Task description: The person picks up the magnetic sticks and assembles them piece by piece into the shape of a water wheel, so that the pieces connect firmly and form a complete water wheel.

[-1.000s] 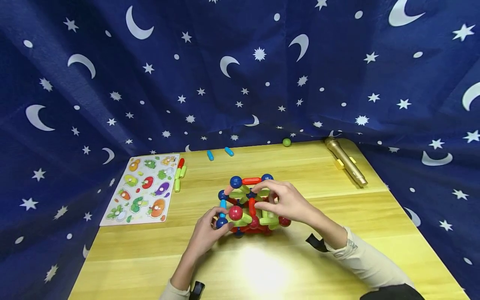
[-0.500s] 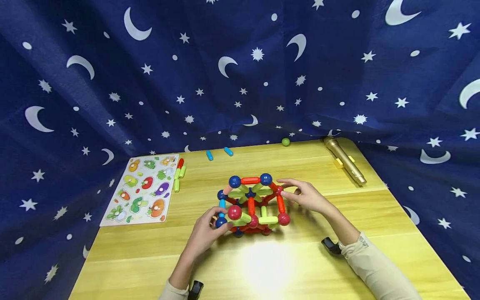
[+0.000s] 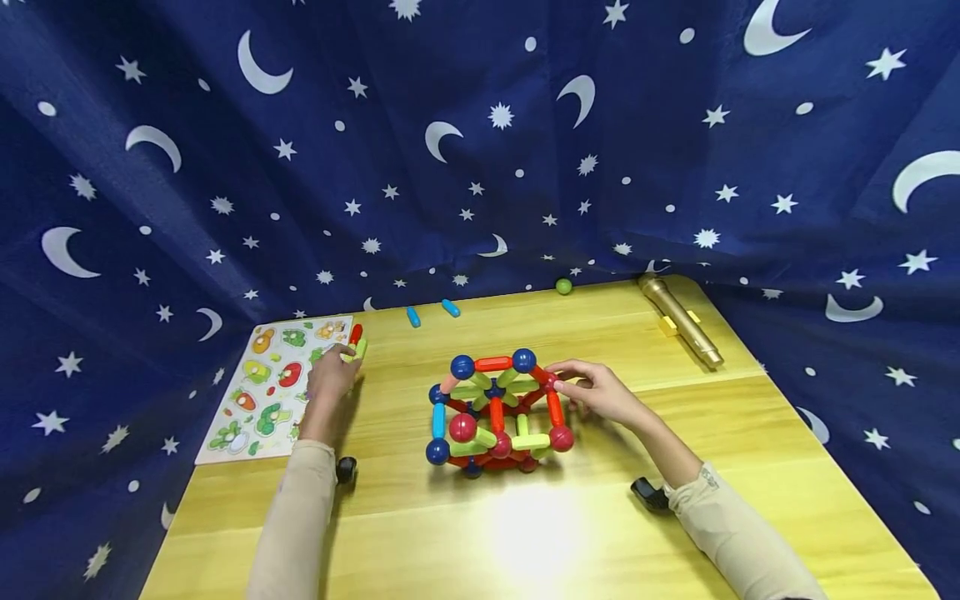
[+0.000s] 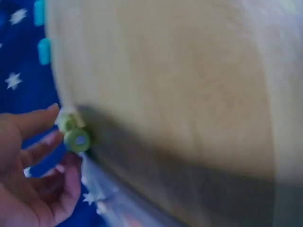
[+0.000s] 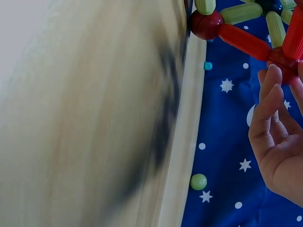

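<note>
left hand outstretched, right hand relaxed

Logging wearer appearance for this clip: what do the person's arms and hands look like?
Both hands, left hand and right hand, are bare. Each arm wears a light beige long sleeve, with a small black device at each wrist.

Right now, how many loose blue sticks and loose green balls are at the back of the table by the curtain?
Loose blue sticks: 2
Loose green ball: 1
Total: 3
</note>
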The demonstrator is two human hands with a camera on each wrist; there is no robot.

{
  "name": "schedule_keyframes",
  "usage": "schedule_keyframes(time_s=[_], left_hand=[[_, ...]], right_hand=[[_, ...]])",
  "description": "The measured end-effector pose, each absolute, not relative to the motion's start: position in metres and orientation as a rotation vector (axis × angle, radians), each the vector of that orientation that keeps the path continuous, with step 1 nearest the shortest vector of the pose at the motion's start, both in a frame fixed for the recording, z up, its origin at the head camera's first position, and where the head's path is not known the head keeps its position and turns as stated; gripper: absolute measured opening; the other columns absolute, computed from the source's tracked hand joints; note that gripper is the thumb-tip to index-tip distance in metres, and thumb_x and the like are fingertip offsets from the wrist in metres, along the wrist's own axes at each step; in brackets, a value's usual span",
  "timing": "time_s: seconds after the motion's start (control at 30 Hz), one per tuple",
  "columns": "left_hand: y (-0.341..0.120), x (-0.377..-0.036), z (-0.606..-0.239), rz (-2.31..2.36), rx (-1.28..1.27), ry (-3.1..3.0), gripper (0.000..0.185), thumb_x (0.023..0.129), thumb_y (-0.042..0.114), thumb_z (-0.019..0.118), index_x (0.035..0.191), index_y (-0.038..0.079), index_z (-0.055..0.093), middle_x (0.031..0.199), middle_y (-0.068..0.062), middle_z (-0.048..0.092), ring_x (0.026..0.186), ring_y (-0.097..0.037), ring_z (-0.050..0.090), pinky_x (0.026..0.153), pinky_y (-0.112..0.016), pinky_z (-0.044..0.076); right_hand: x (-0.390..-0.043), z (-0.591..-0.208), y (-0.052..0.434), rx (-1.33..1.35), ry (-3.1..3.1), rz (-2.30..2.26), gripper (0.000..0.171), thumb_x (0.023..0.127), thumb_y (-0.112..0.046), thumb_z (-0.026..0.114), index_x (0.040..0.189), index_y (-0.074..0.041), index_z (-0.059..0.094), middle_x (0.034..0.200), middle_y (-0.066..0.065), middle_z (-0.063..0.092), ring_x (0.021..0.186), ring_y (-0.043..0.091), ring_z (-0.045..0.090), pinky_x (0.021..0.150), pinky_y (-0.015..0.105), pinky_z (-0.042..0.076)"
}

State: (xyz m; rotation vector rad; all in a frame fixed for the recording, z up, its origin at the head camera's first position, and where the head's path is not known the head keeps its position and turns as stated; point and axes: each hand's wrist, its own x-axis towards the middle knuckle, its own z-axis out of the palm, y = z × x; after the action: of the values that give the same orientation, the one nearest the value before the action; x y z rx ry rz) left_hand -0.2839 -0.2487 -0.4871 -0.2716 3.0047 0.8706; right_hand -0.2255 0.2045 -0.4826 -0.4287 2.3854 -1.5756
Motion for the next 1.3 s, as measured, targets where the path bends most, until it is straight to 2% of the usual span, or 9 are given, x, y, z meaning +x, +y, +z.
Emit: schedule_keyframes(time_s=[0.2, 0.3, 0.43, 0.6, 0.77, 0.9, 1.0, 1.13, 1.3], left_hand=[[-0.249, -0.303, -0.518, 0.569, -0.384, 2.994, 0.034, 0.087, 0.020, 0.066, 0.114, 0.002, 0.058, 0.115, -0.033, 0.060, 0.103, -0.053, 0.060, 0.079, -0.057, 0.051], [-0.245, -0.303, -0.517, 0.568, -0.304, 3.059, 0.031, 0.084, 0.007, 0.060, 0.114, 0.000, 0.059, 0.111, -0.034, 0.061, 0.102, -0.052, 0.060, 0.082, -0.058, 0.050], [-0.240, -0.298, -0.511, 0.579, -0.205, 3.085, 0.042, 0.083, 0.000, 0.051, 0.124, 0.000, 0.058, 0.116, -0.033, 0.062, 0.106, -0.051, 0.059, 0.087, -0.057, 0.048], [-0.236, -0.291, -0.503, 0.630, -0.182, 3.113, 0.045, 0.085, 0.000, 0.047, 0.129, -0.003, 0.056, 0.119, -0.035, 0.060, 0.108, -0.052, 0.058, 0.089, -0.057, 0.047], [-0.209, -0.259, -0.470, 1.061, -0.127, 3.142, 0.042, 0.096, 0.010, 0.054, 0.136, -0.003, 0.052, 0.121, -0.030, 0.063, 0.109, -0.045, 0.062, 0.092, -0.052, 0.049], [-0.152, -0.203, -0.422, 1.572, 0.240, 3.051, 0.033, 0.094, 0.013, 0.064, 0.125, 0.002, 0.062, 0.112, -0.019, 0.070, 0.098, -0.030, 0.070, 0.084, -0.038, 0.057], [-0.107, -0.164, -0.399, 1.639, 0.751, 3.023, 0.030, 0.088, 0.008, 0.071, 0.117, 0.004, 0.065, 0.105, -0.012, 0.070, 0.090, -0.022, 0.070, 0.076, -0.027, 0.058], [-0.065, -0.136, -0.393, 1.155, 1.255, 3.223, 0.031, 0.085, 0.014, 0.075, 0.115, 0.010, 0.069, 0.098, -0.003, 0.071, 0.079, -0.012, 0.067, 0.068, -0.020, 0.055], [-0.041, -0.129, -0.414, 0.396, 1.231, 3.536, 0.022, 0.081, 0.028, 0.078, 0.101, 0.020, 0.074, 0.086, 0.009, 0.075, 0.083, -0.009, 0.068, 0.085, -0.029, 0.048]], right_hand=[[-0.223, -0.483, 0.203, -0.417, 2.383, -1.558, 0.037, 0.096, -0.025, 0.062, 0.128, -0.009, 0.060, 0.105, 0.019, 0.068, 0.061, 0.027, 0.063, 0.050, 0.036, 0.051], [-0.224, -0.481, 0.203, -0.422, 2.381, -1.568, 0.037, 0.096, -0.025, 0.061, 0.129, -0.008, 0.060, 0.107, 0.021, 0.068, 0.061, 0.027, 0.063, 0.050, 0.036, 0.051], [-0.226, -0.479, 0.203, -0.418, 2.374, -1.576, 0.037, 0.096, -0.024, 0.061, 0.129, -0.007, 0.059, 0.108, 0.023, 0.067, 0.062, 0.029, 0.063, 0.051, 0.038, 0.051], [-0.227, -0.478, 0.205, -0.411, 2.392, -1.565, 0.036, 0.096, -0.025, 0.062, 0.128, -0.009, 0.060, 0.104, 0.020, 0.067, 0.061, 0.031, 0.061, 0.050, 0.037, 0.051], [-0.226, -0.479, 0.203, -0.411, 2.371, -1.574, 0.036, 0.096, -0.024, 0.061, 0.128, -0.008, 0.059, 0.100, 0.020, 0.067, 0.060, 0.027, 0.061, 0.050, 0.037, 0.051], [-0.223, -0.479, 0.202, -0.403, 2.358, -1.580, 0.037, 0.097, -0.024, 0.061, 0.129, -0.006, 0.058, 0.097, 0.018, 0.068, 0.062, 0.027, 0.062, 0.052, 0.038, 0.051], [-0.223, -0.480, 0.204, -0.402, 2.376, -1.578, 0.036, 0.097, -0.023, 0.060, 0.129, -0.006, 0.059, 0.095, 0.015, 0.067, 0.061, 0.028, 0.062, 0.052, 0.038, 0.052], [-0.226, -0.482, 0.205, -0.408, 2.395, -1.581, 0.034, 0.097, -0.023, 0.060, 0.128, -0.008, 0.059, 0.092, 0.019, 0.065, 0.058, 0.026, 0.059, 0.050, 0.035, 0.050], [-0.226, -0.485, 0.202, -0.408, 2.377, -1.582, 0.034, 0.097, -0.024, 0.060, 0.128, -0.008, 0.059, 0.093, 0.018, 0.066, 0.058, 0.025, 0.058, 0.049, 0.034, 0.049]])
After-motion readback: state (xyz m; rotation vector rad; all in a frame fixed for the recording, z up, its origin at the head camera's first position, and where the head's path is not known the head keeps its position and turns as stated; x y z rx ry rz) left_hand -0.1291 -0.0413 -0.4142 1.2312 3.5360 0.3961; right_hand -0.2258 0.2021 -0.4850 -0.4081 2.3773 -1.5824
